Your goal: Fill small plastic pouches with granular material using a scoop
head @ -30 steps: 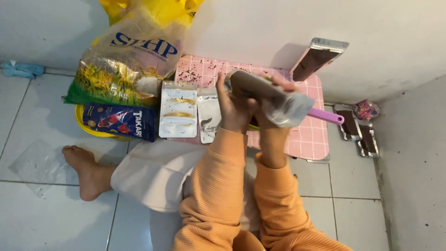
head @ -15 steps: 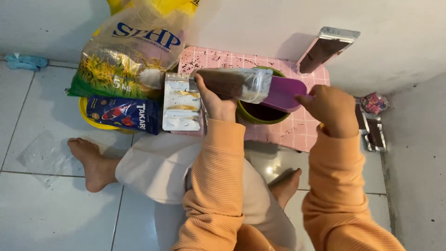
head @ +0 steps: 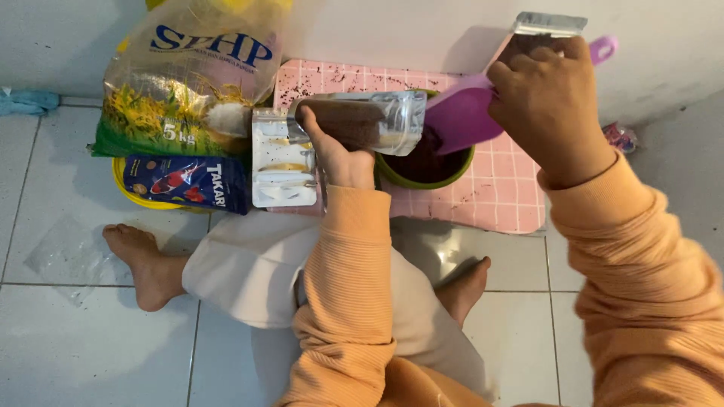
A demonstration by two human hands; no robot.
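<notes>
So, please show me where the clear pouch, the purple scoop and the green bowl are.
clear pouch (head: 362, 120): head view, on its brown-filled middle.
purple scoop (head: 461, 117): head view, on the wide blade.
green bowl (head: 422, 179): head view, on its front rim.

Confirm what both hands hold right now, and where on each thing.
Left hand grips the clear pouch of brown granules from below at its middle, tipped sideways. Right hand holds the purple scoop at its handle, over the green bowl.
</notes>
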